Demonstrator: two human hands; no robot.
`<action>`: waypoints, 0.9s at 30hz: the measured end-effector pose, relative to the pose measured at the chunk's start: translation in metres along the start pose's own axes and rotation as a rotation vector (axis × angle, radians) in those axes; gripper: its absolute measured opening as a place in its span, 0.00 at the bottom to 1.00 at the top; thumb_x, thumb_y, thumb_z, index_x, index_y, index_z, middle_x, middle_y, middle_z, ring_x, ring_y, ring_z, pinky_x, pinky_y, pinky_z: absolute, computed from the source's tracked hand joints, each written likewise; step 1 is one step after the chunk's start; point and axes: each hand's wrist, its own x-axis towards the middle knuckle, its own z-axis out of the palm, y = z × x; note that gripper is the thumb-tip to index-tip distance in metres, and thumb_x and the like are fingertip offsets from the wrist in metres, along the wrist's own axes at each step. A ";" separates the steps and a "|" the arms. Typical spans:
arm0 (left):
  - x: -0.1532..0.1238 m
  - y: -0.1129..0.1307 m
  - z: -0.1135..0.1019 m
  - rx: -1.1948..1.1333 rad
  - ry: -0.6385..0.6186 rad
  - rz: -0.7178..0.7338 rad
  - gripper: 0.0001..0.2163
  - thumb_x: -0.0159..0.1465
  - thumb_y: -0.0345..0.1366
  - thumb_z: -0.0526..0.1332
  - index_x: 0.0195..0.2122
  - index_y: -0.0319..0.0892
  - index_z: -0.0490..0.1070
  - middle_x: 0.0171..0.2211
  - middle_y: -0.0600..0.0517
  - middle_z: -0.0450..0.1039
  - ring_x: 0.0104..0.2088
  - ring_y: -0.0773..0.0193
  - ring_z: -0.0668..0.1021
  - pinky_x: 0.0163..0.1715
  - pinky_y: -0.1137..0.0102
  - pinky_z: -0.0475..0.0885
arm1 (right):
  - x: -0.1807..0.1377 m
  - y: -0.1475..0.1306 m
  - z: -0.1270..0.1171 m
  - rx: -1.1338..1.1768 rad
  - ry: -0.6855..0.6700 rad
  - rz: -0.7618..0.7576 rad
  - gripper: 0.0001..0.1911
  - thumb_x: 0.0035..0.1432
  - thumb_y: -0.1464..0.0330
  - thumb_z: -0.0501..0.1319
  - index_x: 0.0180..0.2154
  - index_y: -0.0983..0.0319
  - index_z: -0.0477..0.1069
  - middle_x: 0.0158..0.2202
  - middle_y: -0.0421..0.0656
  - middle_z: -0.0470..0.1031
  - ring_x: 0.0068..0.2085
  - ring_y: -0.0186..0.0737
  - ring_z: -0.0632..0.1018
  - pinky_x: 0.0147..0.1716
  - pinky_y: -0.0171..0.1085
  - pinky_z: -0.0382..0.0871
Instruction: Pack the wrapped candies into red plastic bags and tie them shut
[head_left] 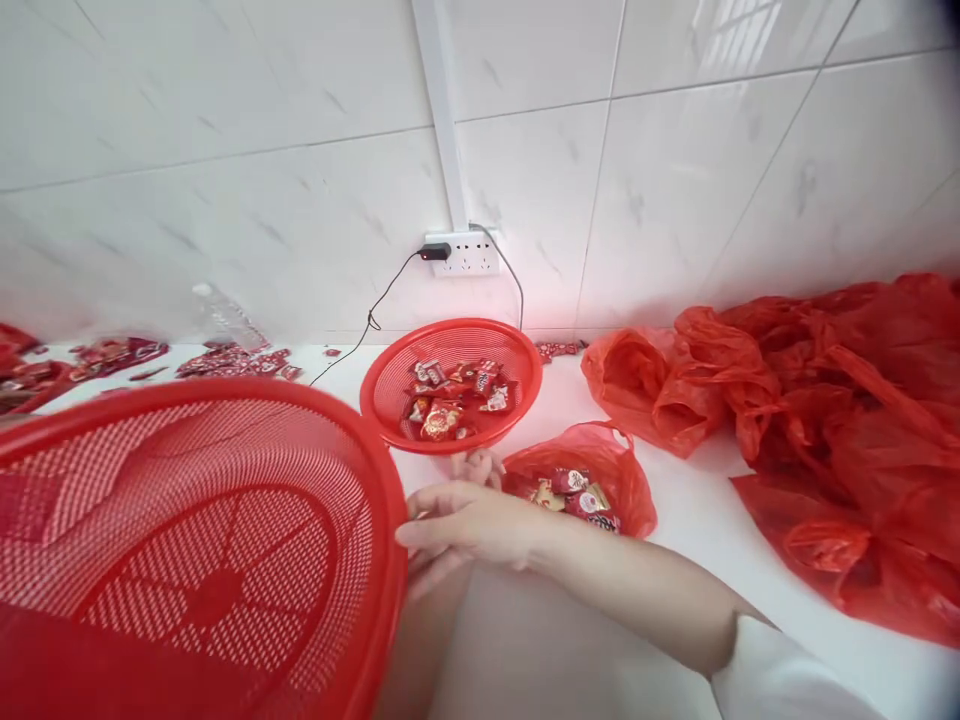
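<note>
My right hand (457, 525) reaches across from the right with curled fingers, at the rim of a large red mesh basket (217, 600). Whether it touches the rim I cannot tell, and what is between its fingers is mostly hidden. Behind it, my left hand (480, 467) shows only as blurred fingertips, with the forearm below. These fingertips are between a smaller red basket (375, 400) holding several wrapped sweets (450, 400) and an open red plastic bag (636, 490). Several wrapped snacks (581, 492) lie in that bag.
Crumpled red plastic bags (847, 430) pile up on the right of the white table (697, 500). Red packets (232, 362) and a clear bottle (229, 315) lie at the back left. A black cable (371, 320) hangs from a wall socket strip (469, 255).
</note>
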 end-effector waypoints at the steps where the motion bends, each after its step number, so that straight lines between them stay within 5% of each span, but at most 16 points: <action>1: 0.004 0.000 -0.001 -0.017 0.024 0.023 0.08 0.60 0.42 0.60 0.34 0.46 0.64 0.24 0.57 0.66 0.14 0.75 0.62 0.15 0.75 0.52 | 0.013 0.007 0.000 0.007 -0.021 0.029 0.28 0.35 0.54 0.74 0.33 0.65 0.70 0.29 0.41 0.77 0.32 0.38 0.80 0.38 0.41 0.76; 4: 0.016 0.000 -0.008 -0.043 0.076 0.074 0.07 0.58 0.39 0.59 0.34 0.44 0.64 0.24 0.57 0.67 0.14 0.76 0.62 0.16 0.75 0.51 | 0.048 0.023 0.000 0.046 -0.071 0.100 0.30 0.32 0.54 0.75 0.33 0.67 0.70 0.27 0.41 0.77 0.29 0.39 0.80 0.40 0.44 0.75; 9: 0.023 -0.001 -0.019 -0.026 0.051 0.088 0.07 0.57 0.39 0.59 0.33 0.42 0.65 0.26 0.56 0.68 0.15 0.75 0.64 0.15 0.75 0.53 | 0.085 0.035 0.005 0.008 0.045 0.106 0.05 0.59 0.72 0.62 0.32 0.68 0.71 0.23 0.37 0.73 0.26 0.30 0.77 0.40 0.37 0.74; 13: 0.023 -0.002 -0.019 -0.024 -0.026 0.086 0.08 0.57 0.39 0.61 0.33 0.42 0.65 0.26 0.56 0.68 0.15 0.74 0.65 0.16 0.75 0.54 | 0.106 0.034 0.011 -0.016 0.117 0.083 0.08 0.61 0.80 0.54 0.32 0.67 0.70 0.26 0.39 0.74 0.24 0.29 0.76 0.35 0.35 0.74; 15: 0.023 -0.002 -0.020 -0.009 -0.035 0.080 0.08 0.58 0.39 0.61 0.34 0.42 0.65 0.26 0.57 0.68 0.16 0.75 0.65 0.16 0.75 0.55 | 0.113 0.033 0.012 -0.015 0.076 0.091 0.05 0.59 0.79 0.57 0.35 0.67 0.71 0.32 0.41 0.76 0.27 0.29 0.76 0.33 0.34 0.74; 17: 0.024 -0.001 -0.022 0.037 -0.036 0.080 0.08 0.59 0.40 0.60 0.34 0.42 0.65 0.26 0.57 0.68 0.16 0.74 0.65 0.16 0.75 0.56 | 0.113 0.033 0.010 -0.054 0.064 0.077 0.12 0.55 0.76 0.62 0.43 0.66 0.70 0.41 0.45 0.75 0.31 0.29 0.77 0.33 0.33 0.74; 20: 0.029 0.001 -0.029 0.246 -0.073 0.093 0.09 0.60 0.42 0.57 0.37 0.43 0.65 0.27 0.55 0.70 0.19 0.71 0.68 0.18 0.74 0.61 | 0.090 0.033 0.004 -0.277 0.080 0.008 0.28 0.53 0.71 0.66 0.55 0.61 0.64 0.57 0.49 0.67 0.36 0.29 0.77 0.33 0.30 0.73; 22: 0.033 0.006 -0.035 0.492 -0.115 0.097 0.10 0.61 0.43 0.56 0.40 0.43 0.66 0.30 0.52 0.72 0.25 0.66 0.74 0.23 0.72 0.67 | 0.058 0.029 -0.002 -0.492 0.022 -0.054 0.23 0.57 0.68 0.63 0.54 0.60 0.66 0.57 0.48 0.67 0.40 0.31 0.78 0.36 0.31 0.73; 24: 0.033 0.014 -0.039 0.715 -0.170 0.092 0.10 0.60 0.42 0.58 0.38 0.44 0.68 0.34 0.50 0.75 0.33 0.62 0.76 0.31 0.69 0.70 | 0.016 0.021 -0.011 -0.722 -0.013 -0.185 0.13 0.60 0.69 0.59 0.47 0.63 0.71 0.47 0.46 0.75 0.43 0.34 0.78 0.44 0.33 0.71; 25: 0.031 0.020 -0.040 0.786 -0.196 0.079 0.09 0.60 0.43 0.58 0.37 0.44 0.69 0.34 0.50 0.75 0.34 0.60 0.77 0.33 0.68 0.69 | -0.005 0.016 -0.018 -0.862 0.025 -0.280 0.10 0.61 0.69 0.59 0.44 0.63 0.73 0.44 0.45 0.77 0.44 0.35 0.77 0.47 0.34 0.70; 27: 0.023 0.033 -0.038 0.965 -0.207 0.051 0.12 0.61 0.47 0.56 0.35 0.44 0.68 0.32 0.50 0.75 0.33 0.58 0.77 0.32 0.66 0.68 | -0.045 0.007 -0.036 -1.125 0.351 -0.439 0.08 0.62 0.70 0.57 0.42 0.63 0.73 0.43 0.45 0.77 0.44 0.37 0.76 0.48 0.36 0.68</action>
